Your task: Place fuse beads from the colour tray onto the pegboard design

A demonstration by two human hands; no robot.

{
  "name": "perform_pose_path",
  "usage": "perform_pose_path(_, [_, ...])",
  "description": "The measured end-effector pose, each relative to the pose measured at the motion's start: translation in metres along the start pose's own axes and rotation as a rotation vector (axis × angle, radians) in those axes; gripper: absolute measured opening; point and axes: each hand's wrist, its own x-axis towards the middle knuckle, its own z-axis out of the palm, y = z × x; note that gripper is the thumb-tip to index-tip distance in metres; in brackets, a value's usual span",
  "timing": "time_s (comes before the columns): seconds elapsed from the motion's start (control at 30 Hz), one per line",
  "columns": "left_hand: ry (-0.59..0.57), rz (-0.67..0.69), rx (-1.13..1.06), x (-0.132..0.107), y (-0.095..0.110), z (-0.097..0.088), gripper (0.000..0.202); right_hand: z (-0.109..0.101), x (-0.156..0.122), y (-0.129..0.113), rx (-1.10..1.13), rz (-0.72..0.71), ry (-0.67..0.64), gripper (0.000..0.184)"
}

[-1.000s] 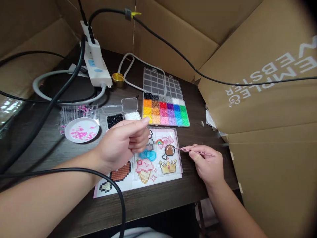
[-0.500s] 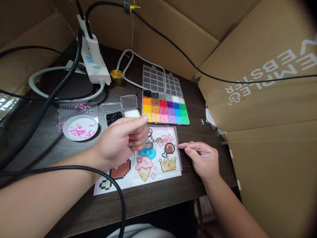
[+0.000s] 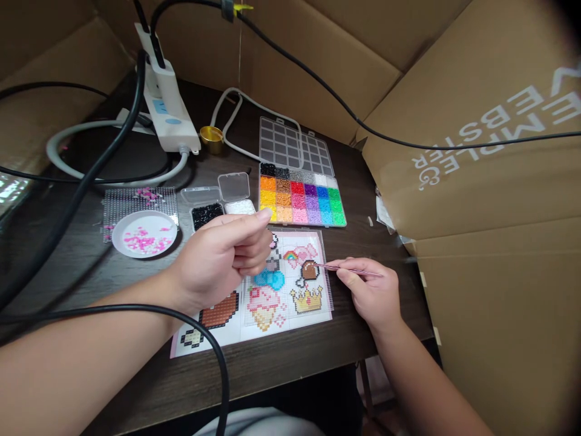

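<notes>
My right hand (image 3: 372,290) pinches thin tweezers (image 3: 349,270), their tip at a small brown bead figure (image 3: 310,270) on the clear pegboard (image 3: 290,278). That pegboard lies over a printed pattern sheet (image 3: 218,330) with a crown, an ice cream and a rainbow. My left hand (image 3: 222,257) hovers above the sheet's left part with fingers curled and thumb against forefinger; anything it holds is hidden. Just beyond lies an open tray of coloured beads (image 3: 302,200).
A white dish of pink beads (image 3: 144,234) rests on a second pegboard (image 3: 136,203) at left. Small boxes of black (image 3: 206,213) and white beads (image 3: 238,206), a gold cap (image 3: 211,137), a white power strip (image 3: 166,112) and black cables (image 3: 91,175) crowd the back. Cardboard walls (image 3: 476,151) enclose the table.
The view shifted slightly; my right hand and the tweezers tip edged a little left toward the brown figure. My left hand kept its pose.
</notes>
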Motion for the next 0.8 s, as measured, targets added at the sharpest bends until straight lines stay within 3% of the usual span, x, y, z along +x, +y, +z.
perform_pose_path(0.8, [-0.008,0.000,-0.018,0.0004,-0.0004,-0.0001,0.049,-0.0016,0.0005,0.0035,0.052,0.036,-0.014,0.007])
